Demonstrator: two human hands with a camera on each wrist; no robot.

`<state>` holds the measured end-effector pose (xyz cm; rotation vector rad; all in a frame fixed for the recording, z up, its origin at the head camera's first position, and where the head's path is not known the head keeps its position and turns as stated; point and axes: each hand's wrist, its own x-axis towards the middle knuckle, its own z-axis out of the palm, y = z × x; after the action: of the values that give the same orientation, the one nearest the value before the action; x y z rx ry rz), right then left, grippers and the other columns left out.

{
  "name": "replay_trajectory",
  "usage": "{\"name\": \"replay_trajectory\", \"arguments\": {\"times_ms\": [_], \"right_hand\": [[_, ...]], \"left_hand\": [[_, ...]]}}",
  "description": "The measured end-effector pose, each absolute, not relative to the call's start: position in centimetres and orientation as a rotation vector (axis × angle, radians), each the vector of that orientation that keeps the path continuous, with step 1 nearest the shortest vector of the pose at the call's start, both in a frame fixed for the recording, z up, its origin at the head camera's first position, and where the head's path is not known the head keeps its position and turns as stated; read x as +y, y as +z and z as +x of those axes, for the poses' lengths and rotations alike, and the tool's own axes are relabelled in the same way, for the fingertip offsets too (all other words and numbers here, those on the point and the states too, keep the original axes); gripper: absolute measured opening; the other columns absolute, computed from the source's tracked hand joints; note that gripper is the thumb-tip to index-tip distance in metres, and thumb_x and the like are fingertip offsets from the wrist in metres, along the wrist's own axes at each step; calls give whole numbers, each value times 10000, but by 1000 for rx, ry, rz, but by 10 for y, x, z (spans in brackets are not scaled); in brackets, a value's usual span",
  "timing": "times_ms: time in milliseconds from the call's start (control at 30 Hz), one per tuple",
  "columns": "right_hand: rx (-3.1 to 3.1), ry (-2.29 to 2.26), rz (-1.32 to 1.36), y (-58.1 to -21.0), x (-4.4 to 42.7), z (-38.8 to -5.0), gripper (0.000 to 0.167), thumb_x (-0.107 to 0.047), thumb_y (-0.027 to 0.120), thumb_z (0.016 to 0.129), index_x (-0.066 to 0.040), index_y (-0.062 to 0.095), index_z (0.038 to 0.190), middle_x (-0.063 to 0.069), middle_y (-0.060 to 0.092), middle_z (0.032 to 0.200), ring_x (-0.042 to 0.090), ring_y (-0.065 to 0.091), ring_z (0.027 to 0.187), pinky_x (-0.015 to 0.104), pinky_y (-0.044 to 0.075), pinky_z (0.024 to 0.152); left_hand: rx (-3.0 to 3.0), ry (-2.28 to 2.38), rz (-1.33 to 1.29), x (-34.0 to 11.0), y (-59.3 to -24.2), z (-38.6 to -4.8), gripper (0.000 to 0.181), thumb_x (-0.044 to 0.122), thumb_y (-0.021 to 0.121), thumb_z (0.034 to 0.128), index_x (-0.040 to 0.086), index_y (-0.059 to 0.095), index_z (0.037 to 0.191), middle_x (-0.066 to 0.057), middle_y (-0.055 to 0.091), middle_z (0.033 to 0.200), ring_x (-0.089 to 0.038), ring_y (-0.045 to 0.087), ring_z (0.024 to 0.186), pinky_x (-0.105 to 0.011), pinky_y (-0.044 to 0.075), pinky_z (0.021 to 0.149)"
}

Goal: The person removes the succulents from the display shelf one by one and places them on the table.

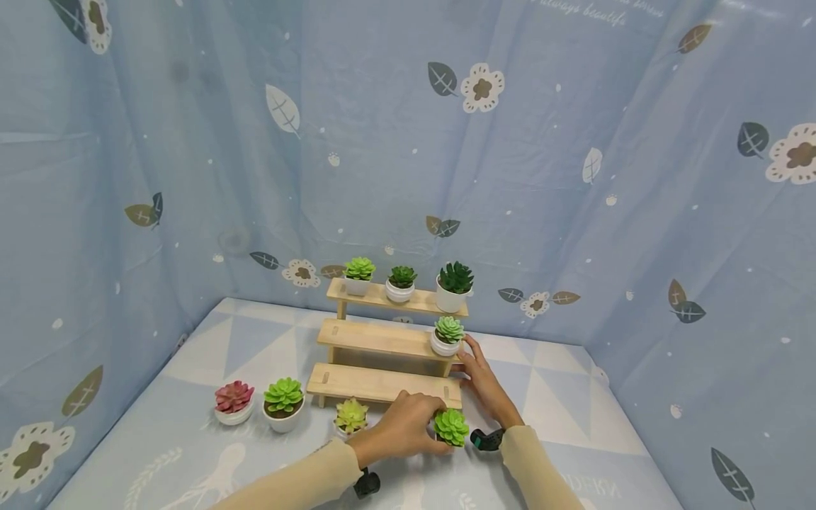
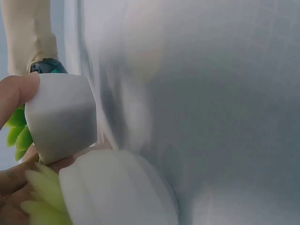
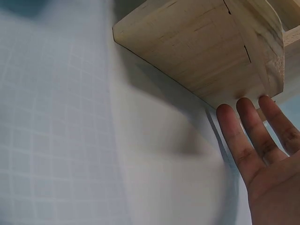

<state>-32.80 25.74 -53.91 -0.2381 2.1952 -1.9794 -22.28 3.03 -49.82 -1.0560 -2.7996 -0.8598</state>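
Observation:
My left hand (image 1: 405, 426) grips a bright green succulent (image 1: 451, 427) in front of the stand's lowest shelf. Its squarish white pot (image 2: 63, 117) sits between thumb and fingers in the left wrist view. Just beside it, a yellow-green succulent (image 1: 351, 415) in a rounded white pot (image 2: 119, 190) stands partly hidden by the hand. My right hand (image 1: 483, 388) is at the right end of the three-tier wooden stand (image 1: 376, 382). In the right wrist view its fingers (image 3: 253, 129) are extended at the wood's edge; whether all of them touch cannot be told.
On the top shelf stand a light green succulent (image 1: 360, 273), a small dark one (image 1: 401, 283) and a taller dark green one (image 1: 454, 283). A pale green succulent (image 1: 448, 334) occupies the middle shelf's right end. Left on the table are a red succulent (image 1: 234, 401) and a green one (image 1: 283, 404).

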Motion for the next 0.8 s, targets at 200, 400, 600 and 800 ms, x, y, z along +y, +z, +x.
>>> {"name": "replay_trajectory", "arguments": {"times_ms": [200,400,600,800], "right_hand": [[2189,-1986,-251,-540,257,-328,659,-536,495,1058,-357,197,1618,160,449,1509,386,533,1269,404,496,899],[2189,-1983,-242,-539,256,-328,667,-568,503,1043,-382,208,1611,147,449,1510,379,537,1267,401,490,893],[2200,-1979,-239,-539,256,-328,669,-558,494,1051,-358,199,1617,166,440,1516,375,541,1264,407,492,894],[2203,-1979,-246,-539,256,-327,661,-539,476,1066,-332,185,1623,180,442,1511,370,549,1255,405,496,883]], "left_hand": [[-2783,-814,-1043,34,-503,-221,577,553,881,764,193,733,1188,141,711,1086,-46,624,936,-360,418,817],[-2781,-792,-1011,36,-503,-220,562,543,887,761,185,743,1170,132,713,1055,-51,601,889,-342,390,790],[-2799,-756,-972,39,-504,-220,573,556,887,753,180,750,1163,123,715,1043,-60,592,866,-331,381,773],[-2818,-716,-943,41,-506,-219,593,577,884,745,182,755,1168,119,717,1039,-63,592,858,-322,373,766]]}}
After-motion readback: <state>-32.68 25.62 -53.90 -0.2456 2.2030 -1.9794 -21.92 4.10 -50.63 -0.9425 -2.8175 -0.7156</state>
